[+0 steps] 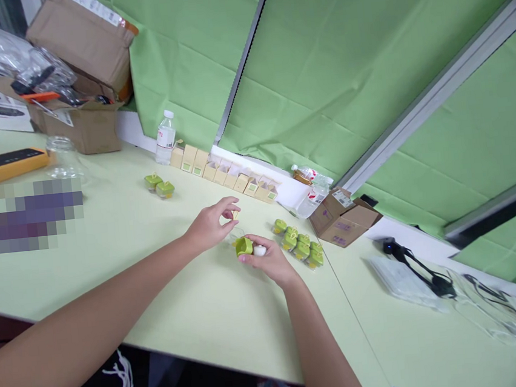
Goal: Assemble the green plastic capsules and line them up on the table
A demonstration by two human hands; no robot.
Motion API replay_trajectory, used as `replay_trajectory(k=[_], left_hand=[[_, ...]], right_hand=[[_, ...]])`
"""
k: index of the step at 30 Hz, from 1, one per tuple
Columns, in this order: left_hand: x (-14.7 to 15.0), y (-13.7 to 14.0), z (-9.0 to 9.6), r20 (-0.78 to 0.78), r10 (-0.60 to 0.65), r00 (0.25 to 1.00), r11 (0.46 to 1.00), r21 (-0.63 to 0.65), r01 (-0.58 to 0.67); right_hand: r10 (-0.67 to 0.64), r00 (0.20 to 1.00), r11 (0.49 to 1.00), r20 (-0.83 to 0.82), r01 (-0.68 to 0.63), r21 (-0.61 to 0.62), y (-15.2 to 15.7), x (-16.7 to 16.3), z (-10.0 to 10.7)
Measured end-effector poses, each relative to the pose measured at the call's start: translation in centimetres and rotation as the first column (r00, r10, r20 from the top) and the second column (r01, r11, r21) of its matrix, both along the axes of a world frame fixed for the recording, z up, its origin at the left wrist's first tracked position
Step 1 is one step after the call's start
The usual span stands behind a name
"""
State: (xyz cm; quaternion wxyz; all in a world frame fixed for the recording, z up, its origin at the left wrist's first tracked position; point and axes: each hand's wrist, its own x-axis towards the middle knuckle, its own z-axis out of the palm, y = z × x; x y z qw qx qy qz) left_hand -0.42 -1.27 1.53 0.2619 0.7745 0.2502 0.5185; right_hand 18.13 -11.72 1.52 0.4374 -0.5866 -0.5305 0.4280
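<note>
Left hand pinches a small pale piece; right hand, just beside, grips a green cup and a white object, seemingly unfinished. Green-topped containers, apparently complete, stand beyond the right hand, a similar pair beyond the left forearm.

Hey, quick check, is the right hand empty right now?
No, the right hand has its fingers around a small green piece, with a small white item also showing against the hand.
</note>
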Motion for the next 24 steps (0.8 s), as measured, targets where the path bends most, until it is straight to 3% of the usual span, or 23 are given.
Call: replay_trajectory(k=[24], left_hand=[[-0.21,-0.40,0.48,0.027,0.013,1.000,0.997,-0.071,-0.011]], right_hand=[[0.003,1.000,1.000,0.018,-0.003,0.007,-0.16,-0.04,0.18]])
